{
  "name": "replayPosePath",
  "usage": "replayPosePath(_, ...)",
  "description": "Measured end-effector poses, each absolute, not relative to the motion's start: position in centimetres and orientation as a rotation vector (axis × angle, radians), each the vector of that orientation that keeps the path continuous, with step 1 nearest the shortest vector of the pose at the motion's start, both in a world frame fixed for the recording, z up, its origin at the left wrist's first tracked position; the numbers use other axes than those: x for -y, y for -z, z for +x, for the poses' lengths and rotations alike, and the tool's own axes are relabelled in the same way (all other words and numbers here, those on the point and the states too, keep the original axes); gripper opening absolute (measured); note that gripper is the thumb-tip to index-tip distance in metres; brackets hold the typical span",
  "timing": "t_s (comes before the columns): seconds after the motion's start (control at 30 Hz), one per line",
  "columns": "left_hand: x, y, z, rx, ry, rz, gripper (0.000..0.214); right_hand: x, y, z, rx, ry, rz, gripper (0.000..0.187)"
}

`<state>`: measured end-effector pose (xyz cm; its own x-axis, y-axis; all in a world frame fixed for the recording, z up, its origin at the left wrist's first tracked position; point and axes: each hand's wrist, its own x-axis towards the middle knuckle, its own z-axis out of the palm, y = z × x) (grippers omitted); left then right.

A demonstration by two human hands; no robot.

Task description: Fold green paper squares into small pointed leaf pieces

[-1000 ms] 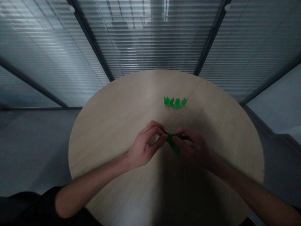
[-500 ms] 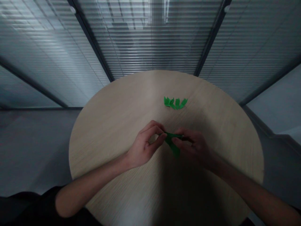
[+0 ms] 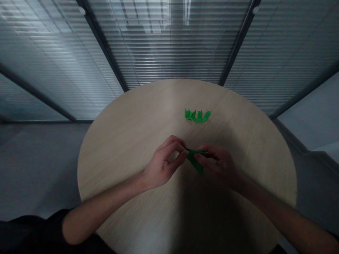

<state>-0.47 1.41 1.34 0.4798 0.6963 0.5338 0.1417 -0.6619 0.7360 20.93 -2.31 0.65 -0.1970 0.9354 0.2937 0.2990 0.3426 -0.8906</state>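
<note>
Between my two hands, above the middle of the table, is a piece of folded green paper (image 3: 196, 164). My left hand (image 3: 167, 160) pinches its left end between thumb and fingers. The thumb of my right hand (image 3: 218, 162) presses on the paper from the right, with the fingers closed behind it. One strip of the paper slants down toward me, while a narrow folded edge runs level between the hands. Beyond the hands, several small folded green paper pieces (image 3: 198, 116) lie in a joined or touching row; I cannot tell which.
The round wooden table (image 3: 119, 134) fills the middle of the view, and shadow darkens its near right part. Behind its far edge stand glass panels with blinds (image 3: 169, 60) between dark frames. Grey floor (image 3: 39, 169) shows at the left.
The loose strip of green paper has shifted slightly, its lower end a little higher. Both hands keep nearly the same place and grip.
</note>
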Motion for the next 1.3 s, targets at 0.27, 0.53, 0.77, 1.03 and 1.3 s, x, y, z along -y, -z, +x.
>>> replayPosePath(0.27, -1.5, -0.8, -0.6, -0.651, -1.256, 2.227, 0.007, 2.2, -0.5, 21.0, 1.753, -0.706, -1.075, 0.011)
replayPosePath(0.53, -1.9, -0.5, -1.2, -0.615, -1.321, 2.384, 0.019, 2.2, -0.4, 20.8, 1.775, -0.562, -1.074, 0.008)
replayPosePath(0.77, -2.0, -0.3, -1.2, -0.600, -1.354, 2.421, 0.021, 2.1, -0.3, 20.9, 1.762, -0.528, -1.036, 0.002)
replayPosePath(1.03, -1.8, -0.7, -0.9, -0.620, -1.376, 2.385, 0.020, 2.2, -0.4, 20.7, 1.782, -0.554, -1.040, 0.004)
replayPosePath(1.3, -1.7, -0.6, -0.8, -0.707, -1.360, 2.321, 0.012, 2.2, -0.1, 20.7, 1.721, -0.671, -1.145, 0.016)
